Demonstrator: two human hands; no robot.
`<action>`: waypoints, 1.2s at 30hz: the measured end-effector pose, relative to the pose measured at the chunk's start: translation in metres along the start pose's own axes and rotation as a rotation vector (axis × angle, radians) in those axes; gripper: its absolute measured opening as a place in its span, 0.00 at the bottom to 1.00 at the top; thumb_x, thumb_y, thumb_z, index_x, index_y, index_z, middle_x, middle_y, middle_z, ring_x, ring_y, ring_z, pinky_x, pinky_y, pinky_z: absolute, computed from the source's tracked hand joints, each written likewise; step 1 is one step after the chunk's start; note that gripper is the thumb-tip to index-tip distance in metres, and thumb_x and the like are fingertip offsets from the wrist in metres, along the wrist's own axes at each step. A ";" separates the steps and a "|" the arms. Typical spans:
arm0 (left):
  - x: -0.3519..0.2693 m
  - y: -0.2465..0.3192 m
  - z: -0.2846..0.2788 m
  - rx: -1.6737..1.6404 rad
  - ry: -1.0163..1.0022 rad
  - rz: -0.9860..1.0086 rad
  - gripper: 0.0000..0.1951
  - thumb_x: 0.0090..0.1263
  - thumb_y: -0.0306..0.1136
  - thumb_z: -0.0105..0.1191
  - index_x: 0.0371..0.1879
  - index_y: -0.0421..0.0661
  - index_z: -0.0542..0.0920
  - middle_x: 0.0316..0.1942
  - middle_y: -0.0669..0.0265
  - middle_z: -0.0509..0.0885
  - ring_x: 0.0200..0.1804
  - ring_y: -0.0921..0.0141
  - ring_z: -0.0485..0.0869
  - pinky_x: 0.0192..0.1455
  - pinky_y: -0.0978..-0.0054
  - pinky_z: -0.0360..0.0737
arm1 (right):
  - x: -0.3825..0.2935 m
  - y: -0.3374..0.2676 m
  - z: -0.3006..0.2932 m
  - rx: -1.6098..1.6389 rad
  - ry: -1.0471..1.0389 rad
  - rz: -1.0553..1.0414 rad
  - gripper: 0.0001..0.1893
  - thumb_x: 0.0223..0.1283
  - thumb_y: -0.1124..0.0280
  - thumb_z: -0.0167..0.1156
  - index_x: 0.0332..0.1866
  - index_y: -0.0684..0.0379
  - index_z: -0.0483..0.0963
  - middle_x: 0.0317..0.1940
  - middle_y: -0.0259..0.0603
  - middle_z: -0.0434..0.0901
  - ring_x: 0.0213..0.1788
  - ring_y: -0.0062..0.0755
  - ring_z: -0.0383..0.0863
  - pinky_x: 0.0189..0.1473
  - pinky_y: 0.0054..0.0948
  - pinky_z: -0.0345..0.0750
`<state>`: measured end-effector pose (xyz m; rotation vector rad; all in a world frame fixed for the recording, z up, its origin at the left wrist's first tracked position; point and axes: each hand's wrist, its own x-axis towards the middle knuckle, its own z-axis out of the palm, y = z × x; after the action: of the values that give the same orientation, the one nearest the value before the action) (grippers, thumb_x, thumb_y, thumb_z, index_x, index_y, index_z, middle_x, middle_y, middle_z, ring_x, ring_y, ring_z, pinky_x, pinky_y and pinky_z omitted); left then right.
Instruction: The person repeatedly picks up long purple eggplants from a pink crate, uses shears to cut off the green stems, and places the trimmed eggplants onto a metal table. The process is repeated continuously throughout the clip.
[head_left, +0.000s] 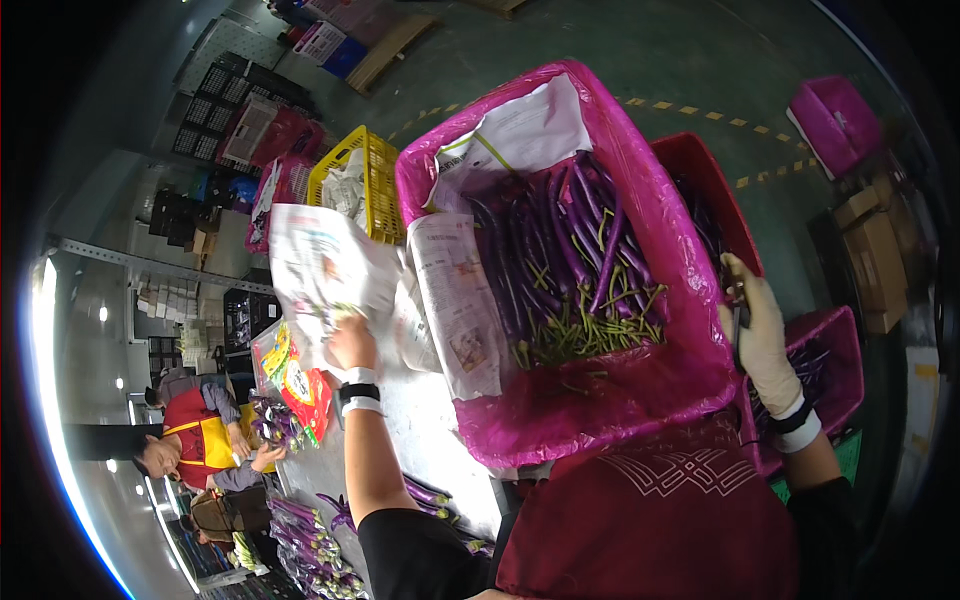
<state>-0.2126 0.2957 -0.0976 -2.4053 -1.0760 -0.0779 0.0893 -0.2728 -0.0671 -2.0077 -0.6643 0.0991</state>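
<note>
My left hand (351, 341), bare with a band at the wrist, grips a printed paper sheet (322, 262) that is partly blurred, over a metal table (412, 420). In front of me stands a crate lined with pink plastic film (645, 172). Long purple eggplants (551, 240) lie in it, their green stems towards me. White paper (525, 127) lines its far wall, and a folded newspaper (457, 300) hangs over its left side. My right hand (765, 337), in a pale glove, is by the crate's right rim. It holds a dark-handled cutting tool (740, 319), partly hidden.
A yellow basket (382, 187) with crumpled paper stands beyond the sheet. Bagged eggplants (311, 544) and a red printed bag (304, 382) lie on the left. Co-workers, one in a yellow apron (202, 442), are across the table. More crates with eggplants (814, 367) stand right.
</note>
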 end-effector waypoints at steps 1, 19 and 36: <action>-0.013 0.003 0.030 0.125 -0.260 -0.002 0.15 0.60 0.41 0.59 0.43 0.49 0.84 0.44 0.55 0.84 0.38 0.51 0.84 0.45 0.56 0.81 | -0.002 0.004 0.005 -0.147 -0.028 -0.060 0.33 0.54 0.80 0.63 0.69 0.61 0.64 0.44 0.48 0.77 0.44 0.40 0.77 0.52 0.32 0.75; 0.025 0.324 -0.017 -1.189 -0.713 -0.030 0.26 0.62 0.34 0.57 0.58 0.33 0.75 0.51 0.53 0.84 0.56 0.62 0.80 0.58 0.69 0.75 | -0.002 0.015 0.012 -0.198 -0.125 0.138 0.35 0.53 0.74 0.62 0.70 0.59 0.64 0.34 0.49 0.72 0.37 0.45 0.73 0.44 0.37 0.71; 0.037 0.322 0.108 -0.530 -0.686 -0.329 0.49 0.47 0.54 0.71 0.67 0.39 0.65 0.61 0.41 0.73 0.63 0.49 0.74 0.67 0.60 0.71 | 0.004 0.011 0.012 -0.154 -0.119 0.172 0.34 0.49 0.76 0.61 0.68 0.62 0.67 0.31 0.48 0.70 0.36 0.44 0.71 0.41 0.38 0.69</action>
<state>0.0264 0.1903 -0.3174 -2.7634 -1.9626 0.4343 0.0932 -0.2648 -0.0813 -2.2189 -0.5878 0.2796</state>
